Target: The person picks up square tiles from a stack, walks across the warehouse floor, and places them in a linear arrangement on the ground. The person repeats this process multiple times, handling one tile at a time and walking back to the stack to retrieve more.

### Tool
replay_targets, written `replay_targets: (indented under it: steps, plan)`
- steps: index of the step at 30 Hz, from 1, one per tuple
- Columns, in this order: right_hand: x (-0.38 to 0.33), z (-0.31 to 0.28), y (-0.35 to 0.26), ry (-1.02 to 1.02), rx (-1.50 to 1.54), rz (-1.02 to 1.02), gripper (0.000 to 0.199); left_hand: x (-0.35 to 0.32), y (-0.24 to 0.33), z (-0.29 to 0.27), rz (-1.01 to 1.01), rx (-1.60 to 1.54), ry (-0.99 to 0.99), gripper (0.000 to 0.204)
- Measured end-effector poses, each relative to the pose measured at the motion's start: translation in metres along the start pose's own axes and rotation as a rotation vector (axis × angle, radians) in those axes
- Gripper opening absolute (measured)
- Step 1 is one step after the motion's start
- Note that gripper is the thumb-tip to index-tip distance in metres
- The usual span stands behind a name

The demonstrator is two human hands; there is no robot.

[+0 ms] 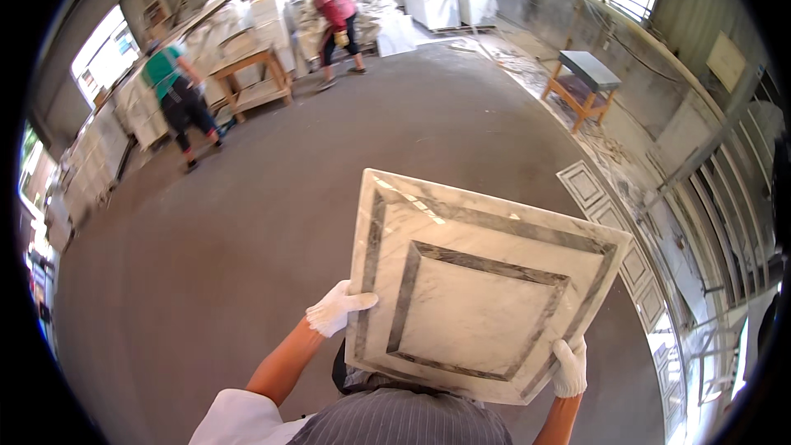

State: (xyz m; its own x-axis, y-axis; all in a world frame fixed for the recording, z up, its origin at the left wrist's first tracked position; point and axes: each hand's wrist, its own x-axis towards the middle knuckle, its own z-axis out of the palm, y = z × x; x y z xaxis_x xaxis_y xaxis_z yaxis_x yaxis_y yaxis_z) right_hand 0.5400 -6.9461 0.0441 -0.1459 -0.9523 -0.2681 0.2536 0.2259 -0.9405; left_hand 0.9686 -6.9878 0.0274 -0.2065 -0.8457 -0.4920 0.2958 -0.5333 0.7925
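A large square marble tile (482, 313), pale with dark grey inlaid square bands, is held up in front of my body, tilted and turned a little. My left hand (336, 308), in a white knitted glove, grips its left edge with the thumb lying on the face. On the opposite edge, near the lower right corner, my gloved right hand (569, 367) has its thumb over the front. The fingers of both hands are hidden behind the tile. Glare streaks cross its upper left part.
Similar patterned tiles (581, 185) lie in a row along the right side of the grey floor (247, 231). Beyond them stands a small wooden stand with a grey top (589, 71). Two people (329, 12) work at the back left by stacked slabs and a wooden table (251, 74).
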Motion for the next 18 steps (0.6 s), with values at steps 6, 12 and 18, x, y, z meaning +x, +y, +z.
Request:
replay_targets:
  steps: [6,12,18]
  plan:
    - [0.183,0.079,-0.023,0.114,0.038,-0.032,0.044,0.204,0.126,-0.043,0.02,0.113,-0.079,0.034]
    - [0.284,0.117,-0.031,0.187,0.155,0.038,0.041,0.326,0.212,-0.049,-0.019,0.093,-0.105,0.035]
    - [0.423,0.143,-0.05,0.196,0.168,0.076,0.04,0.464,0.27,-0.05,0.008,0.098,-0.132,0.041]
